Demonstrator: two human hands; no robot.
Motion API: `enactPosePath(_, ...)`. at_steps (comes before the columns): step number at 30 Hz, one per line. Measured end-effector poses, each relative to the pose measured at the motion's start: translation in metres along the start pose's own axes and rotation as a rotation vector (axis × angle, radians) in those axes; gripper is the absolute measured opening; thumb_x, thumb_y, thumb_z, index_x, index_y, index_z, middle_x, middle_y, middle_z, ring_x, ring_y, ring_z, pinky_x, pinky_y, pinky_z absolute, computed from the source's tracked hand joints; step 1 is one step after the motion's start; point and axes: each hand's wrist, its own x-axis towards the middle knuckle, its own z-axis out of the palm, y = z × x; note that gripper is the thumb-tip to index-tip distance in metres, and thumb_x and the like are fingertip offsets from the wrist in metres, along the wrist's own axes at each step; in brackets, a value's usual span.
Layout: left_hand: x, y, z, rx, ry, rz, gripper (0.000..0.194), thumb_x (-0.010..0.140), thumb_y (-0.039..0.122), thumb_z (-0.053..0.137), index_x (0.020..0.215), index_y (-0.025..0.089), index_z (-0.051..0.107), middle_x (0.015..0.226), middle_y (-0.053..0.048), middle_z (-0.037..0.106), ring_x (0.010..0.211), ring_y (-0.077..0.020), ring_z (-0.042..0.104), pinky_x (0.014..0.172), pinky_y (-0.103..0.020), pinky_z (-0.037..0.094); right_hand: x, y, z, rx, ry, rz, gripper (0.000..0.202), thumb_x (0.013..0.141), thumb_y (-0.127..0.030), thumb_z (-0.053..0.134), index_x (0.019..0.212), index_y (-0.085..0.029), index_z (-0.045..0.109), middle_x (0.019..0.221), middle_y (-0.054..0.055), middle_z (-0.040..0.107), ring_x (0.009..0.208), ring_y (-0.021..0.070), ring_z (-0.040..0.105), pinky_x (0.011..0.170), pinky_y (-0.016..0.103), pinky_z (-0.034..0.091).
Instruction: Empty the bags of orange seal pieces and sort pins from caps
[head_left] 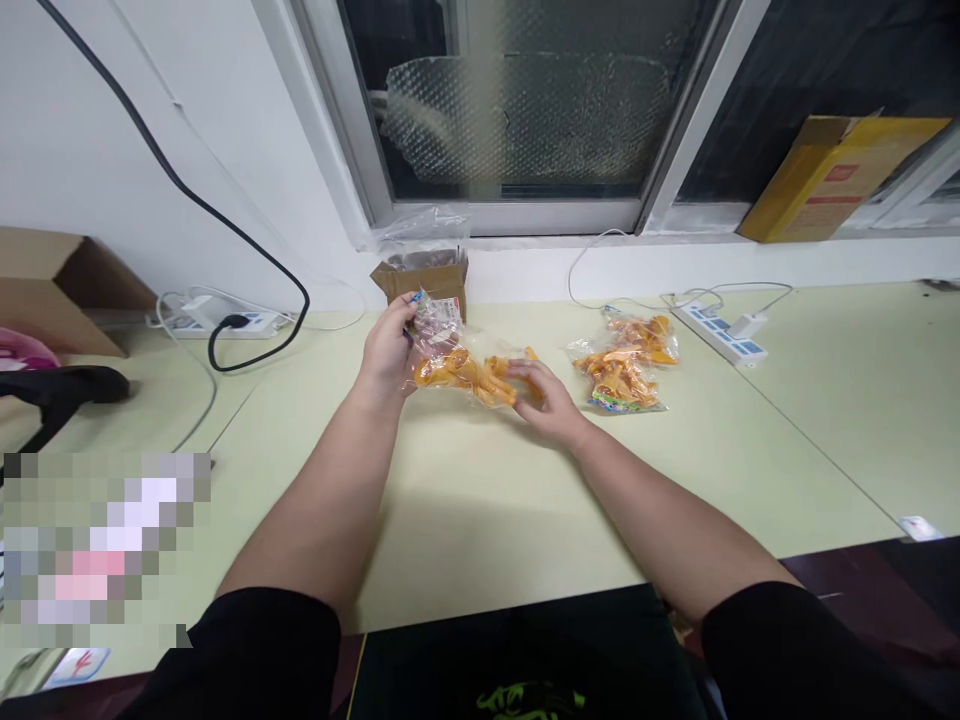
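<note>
My left hand is closed on the top of a clear plastic bag with a blue-edged header. Inside the bag lie several orange plastic pieces, their exact kind unclear. At the bag's right end, my right hand has its thumb and fingers closed around orange plastic pieces, partly hidden by the fingers. Whether bag film lies between them I cannot tell. To the right on the table, two similar clear bags of orange pieces lie against each other.
Behind my left hand stands an open cardboard box with clear film above it. Power strips with white cables lie at right and at left. A black cable hangs at left. A yellow carton leans on the window.
</note>
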Motion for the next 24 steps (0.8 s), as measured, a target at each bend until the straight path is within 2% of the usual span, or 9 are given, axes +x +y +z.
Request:
enactPosePath(3,0.001,-0.001,-0.004,-0.115,-0.033,-0.068,0.005,0.080,0.024,0.061,0.081,0.020,0.058,0.069,0.001,0.058,0.061,-0.0151,0.060,0.068,-0.032,0.060,0.001,-0.006,-0.001,0.076,-0.070,-0.074,0.033,0.090,-0.024,0.058,0.120,-0.025,0.070,0.127,0.009,0.070,0.125,0.0282,0.063,0.112,0.054,0.048)
enactPosePath(7,-0.006,0.001,-0.005,-0.111,-0.176,-0.099,0.012,0.071,0.026,0.061,0.075,0.020,0.050,0.069,0.000,0.056,0.062,-0.0165,0.059,0.071,-0.038,0.060,0.001,-0.012,0.000,0.134,-0.120,-0.079,0.031,0.098,-0.029,0.048,0.114,-0.024,0.075,0.123,0.010,0.072,0.123,0.0281,0.065,0.110,0.054,0.050)
enactPosePath(10,-0.017,0.002,-0.001,-0.016,-0.311,-0.081,0.029,0.055,0.016,0.064,0.078,0.022,0.048,0.070,0.002,0.049,0.064,-0.0145,0.053,0.072,-0.038,0.059,0.000,-0.020,0.001,0.139,-0.158,-0.019,0.036,0.104,-0.039,0.046,0.123,-0.025,0.072,0.130,0.010,0.071,0.127,0.0288,0.064,0.112,0.054,0.048)
enactPosePath(13,-0.028,0.002,0.008,0.084,-0.399,-0.056,0.039,0.049,0.012,0.066,0.079,0.022,0.043,0.073,0.003,0.041,0.066,-0.0128,0.048,0.070,-0.036,0.056,-0.003,-0.029,0.005,0.085,-0.180,0.018,0.048,0.098,-0.050,0.060,0.139,-0.025,0.063,0.138,0.012,0.068,0.131,0.0319,0.062,0.113,0.055,0.046)
enactPosePath(16,-0.037,0.001,0.017,0.169,-0.421,0.001,0.041,0.051,0.018,0.068,0.078,0.023,0.037,0.075,0.002,0.036,0.067,-0.0137,0.046,0.065,-0.034,0.053,-0.005,-0.032,0.008,0.040,-0.182,-0.014,0.069,0.090,-0.054,0.071,0.149,-0.023,0.055,0.145,0.014,0.062,0.136,0.0350,0.057,0.116,0.055,0.042)
enactPosePath(19,-0.043,-0.002,0.025,0.190,-0.407,0.050,0.041,0.054,0.022,0.067,0.078,0.023,0.034,0.075,0.002,0.032,0.066,-0.0138,0.044,0.062,-0.032,0.051,-0.005,-0.033,0.010,-0.023,-0.192,-0.044,0.067,0.094,-0.046,0.066,0.155,-0.025,0.046,0.150,0.014,0.058,0.140,0.0338,0.053,0.119,0.054,0.039)
enactPosePath(21,-0.046,-0.005,0.030,0.190,-0.380,0.064,0.040,0.054,0.022,0.065,0.079,0.023,0.034,0.074,0.002,0.030,0.065,-0.0131,0.043,0.061,-0.031,0.050,-0.004,-0.034,0.011,-0.059,-0.202,-0.063,0.063,0.093,-0.041,0.068,0.150,-0.026,0.049,0.147,0.013,0.059,0.137,0.0339,0.054,0.117,0.054,0.040)
enactPosePath(24,-0.049,-0.009,0.036,0.193,-0.333,0.065,0.037,0.055,0.020,0.063,0.082,0.024,0.038,0.074,0.003,0.034,0.064,-0.0121,0.044,0.061,-0.029,0.050,-0.002,-0.036,0.013,-0.066,-0.203,-0.055,0.055,0.084,-0.044,0.078,0.132,-0.024,0.061,0.131,0.012,0.067,0.124,0.0349,0.060,0.111,0.052,0.045)
